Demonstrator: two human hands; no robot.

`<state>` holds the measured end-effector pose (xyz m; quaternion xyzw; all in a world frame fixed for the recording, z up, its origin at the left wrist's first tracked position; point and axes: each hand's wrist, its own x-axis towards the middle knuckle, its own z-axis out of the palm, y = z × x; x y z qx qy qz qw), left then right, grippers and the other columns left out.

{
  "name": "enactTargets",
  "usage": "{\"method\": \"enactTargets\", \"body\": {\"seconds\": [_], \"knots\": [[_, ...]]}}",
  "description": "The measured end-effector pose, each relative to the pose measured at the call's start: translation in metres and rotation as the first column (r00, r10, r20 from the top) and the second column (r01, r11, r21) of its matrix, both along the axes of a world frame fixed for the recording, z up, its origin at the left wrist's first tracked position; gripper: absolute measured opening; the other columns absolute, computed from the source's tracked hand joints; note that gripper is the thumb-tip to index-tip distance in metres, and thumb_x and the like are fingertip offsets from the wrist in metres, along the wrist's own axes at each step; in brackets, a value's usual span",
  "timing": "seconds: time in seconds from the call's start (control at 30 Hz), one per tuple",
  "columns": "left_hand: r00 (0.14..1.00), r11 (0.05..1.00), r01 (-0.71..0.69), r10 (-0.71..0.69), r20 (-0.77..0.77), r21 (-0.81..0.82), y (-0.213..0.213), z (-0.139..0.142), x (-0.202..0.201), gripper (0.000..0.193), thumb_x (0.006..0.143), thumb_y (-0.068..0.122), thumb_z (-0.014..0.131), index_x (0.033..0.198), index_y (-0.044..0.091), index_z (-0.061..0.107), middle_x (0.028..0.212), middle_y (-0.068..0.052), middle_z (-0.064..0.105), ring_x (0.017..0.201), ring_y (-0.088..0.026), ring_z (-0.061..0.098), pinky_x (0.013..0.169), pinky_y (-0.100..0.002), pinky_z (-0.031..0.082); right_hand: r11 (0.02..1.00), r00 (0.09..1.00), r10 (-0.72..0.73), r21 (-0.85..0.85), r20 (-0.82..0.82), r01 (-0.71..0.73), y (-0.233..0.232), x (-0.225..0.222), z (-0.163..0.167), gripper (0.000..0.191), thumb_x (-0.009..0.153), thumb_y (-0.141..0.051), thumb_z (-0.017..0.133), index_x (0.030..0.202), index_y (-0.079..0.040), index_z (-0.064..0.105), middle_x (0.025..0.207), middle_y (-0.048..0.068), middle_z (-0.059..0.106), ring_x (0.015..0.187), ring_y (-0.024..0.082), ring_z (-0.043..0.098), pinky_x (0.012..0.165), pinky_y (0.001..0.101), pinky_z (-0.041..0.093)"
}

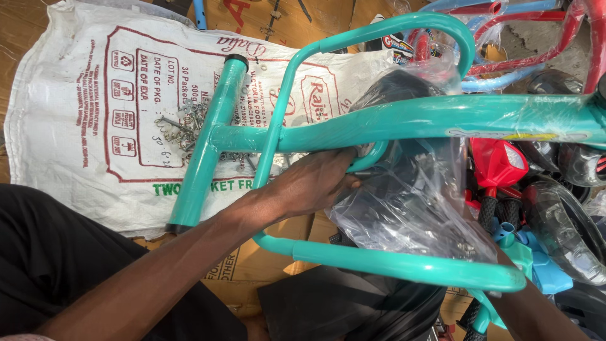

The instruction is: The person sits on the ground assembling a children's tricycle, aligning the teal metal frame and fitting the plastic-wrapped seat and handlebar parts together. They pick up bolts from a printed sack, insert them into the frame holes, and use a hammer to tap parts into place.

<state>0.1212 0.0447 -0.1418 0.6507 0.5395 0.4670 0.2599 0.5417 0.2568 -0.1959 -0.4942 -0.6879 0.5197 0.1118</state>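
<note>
A teal metal tricycle frame (404, 120) lies across my lap, its tubes looping from the upper middle to the lower right. My left hand (315, 183) reaches in from the lower left, its fingers curled around a small curved teal tube at the frame's centre. A clear plastic bag (410, 208) holding a black part hangs inside the frame, right beside that hand. My right forearm (530, 309) comes up from the lower right. Its hand is hidden behind the bag and the lower teal tube.
A white woven sack (82, 107) is spread on the cardboard floor, with loose screws and washers (189, 126) on it under the frame. Red, blue and black tricycle parts (505, 164) are piled at the right. My dark trousers fill the lower left.
</note>
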Motion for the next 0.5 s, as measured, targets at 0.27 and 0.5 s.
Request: {"method": "enactTargets", "body": {"seconds": [0.27, 0.5], "knots": [[0.998, 0.999, -0.026, 0.023, 0.059, 0.047, 0.001, -0.005, 0.000, 0.031, 0.093, 0.019, 0.071, 0.107, -0.006, 0.059, 0.094, -0.027, 0.069, 0.087, -0.043, 0.071, 0.073, -0.052, 0.053, 0.998, 0.998, -0.064, -0.028, 0.003, 0.064, -0.010, 0.025, 0.012, 0.041, 0.092, -0.011, 0.064, 0.132, -0.003, 0.057, 0.112, 0.012, 0.064, 0.092, 0.021, 0.064, 0.074, 0.0379, 0.054], [0.991, 0.990, -0.132, 0.131, 0.017, 0.046, -0.002, 0.004, -0.007, 0.041, 0.089, 0.026, 0.076, 0.108, -0.008, 0.063, 0.088, -0.027, 0.070, 0.081, -0.042, 0.071, 0.070, -0.050, 0.055, 0.994, 0.995, -0.097, -0.040, 0.009, 0.097, -0.017, 0.041, 0.031, 0.041, 0.093, -0.012, 0.063, 0.132, -0.002, 0.057, 0.111, 0.012, 0.064, 0.091, 0.022, 0.063, 0.074, 0.0382, 0.054]]}}
